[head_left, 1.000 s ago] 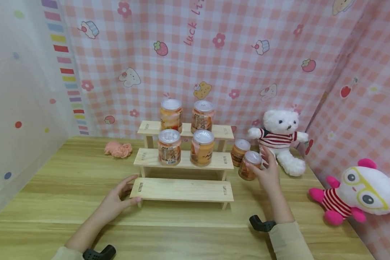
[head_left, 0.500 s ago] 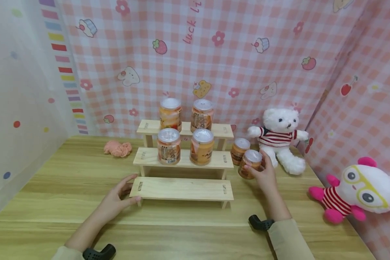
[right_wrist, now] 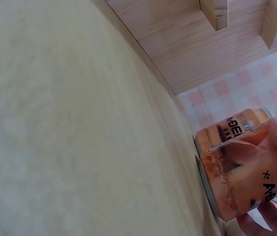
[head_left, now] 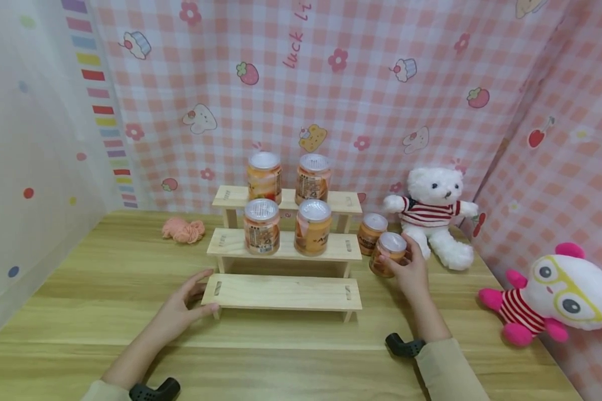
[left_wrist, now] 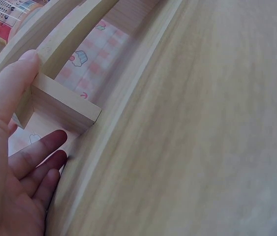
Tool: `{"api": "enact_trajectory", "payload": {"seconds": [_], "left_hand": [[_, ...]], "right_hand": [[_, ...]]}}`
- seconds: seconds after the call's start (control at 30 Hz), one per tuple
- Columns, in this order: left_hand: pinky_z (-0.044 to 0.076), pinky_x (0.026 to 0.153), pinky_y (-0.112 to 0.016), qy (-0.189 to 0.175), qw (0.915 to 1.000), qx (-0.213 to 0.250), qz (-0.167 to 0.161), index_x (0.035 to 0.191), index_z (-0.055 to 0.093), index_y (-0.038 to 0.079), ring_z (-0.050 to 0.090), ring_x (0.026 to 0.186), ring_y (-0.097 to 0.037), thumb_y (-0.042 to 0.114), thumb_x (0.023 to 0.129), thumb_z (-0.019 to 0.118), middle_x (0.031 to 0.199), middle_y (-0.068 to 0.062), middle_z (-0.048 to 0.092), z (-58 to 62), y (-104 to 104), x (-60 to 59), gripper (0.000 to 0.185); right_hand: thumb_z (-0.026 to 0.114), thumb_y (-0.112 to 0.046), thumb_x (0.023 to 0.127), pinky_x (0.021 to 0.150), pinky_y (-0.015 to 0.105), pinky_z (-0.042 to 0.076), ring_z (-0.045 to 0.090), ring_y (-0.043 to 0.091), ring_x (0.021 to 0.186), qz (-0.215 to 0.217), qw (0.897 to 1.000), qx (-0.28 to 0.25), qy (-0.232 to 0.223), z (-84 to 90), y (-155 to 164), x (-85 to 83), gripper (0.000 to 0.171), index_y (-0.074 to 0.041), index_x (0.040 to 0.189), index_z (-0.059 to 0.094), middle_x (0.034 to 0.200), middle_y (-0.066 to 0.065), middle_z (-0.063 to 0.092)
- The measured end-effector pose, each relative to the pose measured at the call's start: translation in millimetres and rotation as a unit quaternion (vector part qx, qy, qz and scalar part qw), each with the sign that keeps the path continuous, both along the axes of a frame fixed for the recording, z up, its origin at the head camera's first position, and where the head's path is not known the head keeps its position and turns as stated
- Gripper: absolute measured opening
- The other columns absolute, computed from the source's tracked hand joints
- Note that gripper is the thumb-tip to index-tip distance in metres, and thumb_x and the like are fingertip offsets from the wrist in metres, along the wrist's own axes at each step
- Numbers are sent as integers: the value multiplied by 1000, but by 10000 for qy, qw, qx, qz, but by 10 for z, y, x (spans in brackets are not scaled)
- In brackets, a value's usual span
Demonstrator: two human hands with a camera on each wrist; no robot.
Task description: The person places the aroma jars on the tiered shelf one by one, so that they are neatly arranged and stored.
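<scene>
Three stepped wooden shelves form a display stand (head_left: pixel 281 292). Two orange-labelled cans stand on the top step, among them a can (head_left: pixel 264 178), and two on the middle step, including a can (head_left: pixel 312 228). My left hand (head_left: pixel 178 309) holds the left end of the lowest step, thumb at its front corner and fingers at the back; in the left wrist view the thumb lies on the wood and other fingers hang loosely bent. My right hand (head_left: pixel 412 273) grips an orange can (right_wrist: pixel 246 172) standing on the table right of the stand. Beside it stands another can (head_left: pixel 372 234).
A white teddy bear (head_left: pixel 433 206) in a striped shirt sits behind the right hand. A pink-and-white plush toy (head_left: pixel 552 298) lies at the right edge. Pink yarn (head_left: pixel 183 230) lies at back left. A checked curtain (head_left: pixel 301 100) hangs behind the table (head_left: pixel 261 362).
The right hand's fingers have closed in around the front can at the right. The can stays in about the same spot. My left hand keeps its place on the stand.
</scene>
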State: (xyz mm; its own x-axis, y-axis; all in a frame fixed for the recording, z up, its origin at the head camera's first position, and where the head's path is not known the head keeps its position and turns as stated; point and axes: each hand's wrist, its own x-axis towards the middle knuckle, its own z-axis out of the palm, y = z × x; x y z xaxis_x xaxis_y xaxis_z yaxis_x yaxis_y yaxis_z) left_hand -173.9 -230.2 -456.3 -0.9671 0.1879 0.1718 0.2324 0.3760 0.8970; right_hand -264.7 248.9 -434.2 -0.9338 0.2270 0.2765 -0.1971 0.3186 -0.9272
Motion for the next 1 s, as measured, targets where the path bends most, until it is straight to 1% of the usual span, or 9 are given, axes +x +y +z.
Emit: {"api": "enact_trajectory", "payload": {"seconds": [0.07, 0.17, 0.2, 0.23, 0.33, 0.47, 0.63, 0.87, 1.0], "left_hand": [[30, 100, -59, 14, 10000, 1, 7, 146, 37, 10, 52, 115, -37, 20, 83, 77, 122, -21, 59, -15, 2, 2, 75], [30, 100, -59, 11, 10000, 17, 9, 146, 37, 10, 52, 115, -38, 19, 83, 76, 122, -21, 59, -25, 4, 0, 75], [30, 100, -59, 9, 10000, 16, 12, 146, 37, 9, 52, 115, -38, 19, 83, 77, 122, -21, 59, -24, 4, -1, 75], [30, 100, -59, 8, 10000, 23, 10, 146, 37, 9, 52, 115, -38, 19, 83, 77, 122, -21, 59, -25, 5, -2, 75], [30, 100, -59, -13, 10000, 55, -3, 146, 36, 8, 51, 116, -39, 18, 83, 77, 122, -22, 58, -20, 7, -6, 76], [29, 100, -59, -37, 10000, 83, -9, 147, 35, 7, 51, 116, -39, 18, 83, 76, 123, -23, 57, 1, 7, 1, 76], [29, 101, -59, -93, 9999, 117, 4, 146, 36, 7, 50, 117, -39, 18, 83, 77, 124, -23, 57, 13, 12, 11, 76], [27, 102, -59, -122, 9999, 108, 13, 147, 35, 8, 49, 118, -40, 19, 83, 77, 125, -24, 56, 17, 13, 9, 77], [27, 101, -59, -104, 9999, 116, 6, 147, 35, 8, 49, 118, -40, 18, 83, 77, 125, -24, 56, 10, 10, 3, 77]], "right_hand": [[76, -2, 81, 97, 42, 39, 44, 34, 118, -27, 10000, 38, -79, 12, 0, 14, 75, 0, 144, 34, 136, 23, 42], [77, -7, 82, 91, 32, 41, 45, 31, 117, -97, 9998, 116, -118, 66, 2, 51, 74, -2, 144, 36, 136, 20, 44], [77, -8, 82, 88, 28, 42, 46, 29, 115, -130, 9998, 145, -66, 90, 2, 67, 74, -3, 143, 37, 133, 20, 45], [77, -8, 81, 85, 24, 42, 46, 28, 113, -156, 9997, 159, -41, 160, -19, 113, 73, -2, 142, 38, 132, 20, 46], [79, -8, 79, 78, 18, 41, 47, 23, 107, -251, 9993, 195, 206, 269, -23, 145, 71, -1, 139, 42, 126, 18, 50], [80, -5, 77, 76, 18, 42, 47, 17, 100, -307, 9987, 176, 363, 448, -76, 199, 69, -1, 137, 46, 122, 14, 52], [79, -2, 76, 70, 17, 43, 46, 14, 95, -314, 9980, 183, 520, 754, -219, 392, 65, 1, 133, 48, 114, 13, 52], [83, -9, 75, 73, 18, 44, 48, 12, 96, -420, 9971, 190, 601, 821, -207, 399, 69, -6, 135, 50, 111, 6, 53], [84, -14, 74, 72, 19, 45, 49, 13, 97, -399, 9967, 190, 680, 889, -235, 458, 68, -11, 134, 52, 110, 5, 53]]}}
